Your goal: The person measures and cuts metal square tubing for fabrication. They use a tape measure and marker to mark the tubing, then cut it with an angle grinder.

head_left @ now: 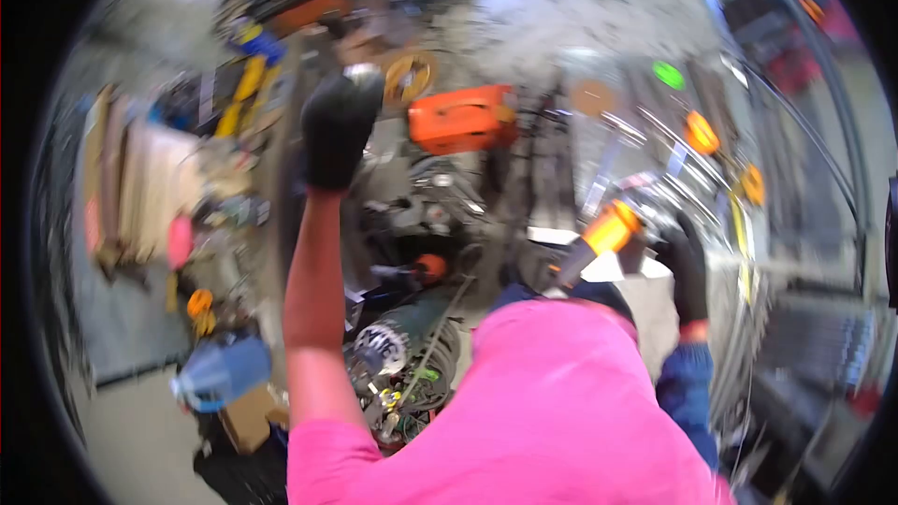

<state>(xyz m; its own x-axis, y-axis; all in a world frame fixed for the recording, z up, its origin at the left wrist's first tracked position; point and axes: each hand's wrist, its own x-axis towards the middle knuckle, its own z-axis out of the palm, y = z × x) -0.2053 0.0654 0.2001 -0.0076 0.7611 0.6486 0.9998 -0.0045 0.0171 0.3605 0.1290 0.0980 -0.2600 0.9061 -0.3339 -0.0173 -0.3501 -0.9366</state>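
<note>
Motion blur smears the whole view. My left hand, in a black glove, reaches forward over the left side of the cluttered bench. Its fingers look closed, and a small shiny spot shows at their far end; what it is I cannot make out. My right hand, also in a black glove, is close to my body on the right. It is curled against the head end of an orange-and-black power tool that looks like an angle grinder. Ahead between the hands lies an orange case-like object.
Shiny metal bars and orange-handled clamps lie on the right. A yellow disc-like roll is near my left hand. Wooden boards, a blue jug and a cardboard box are at left. Coiled cables sit below.
</note>
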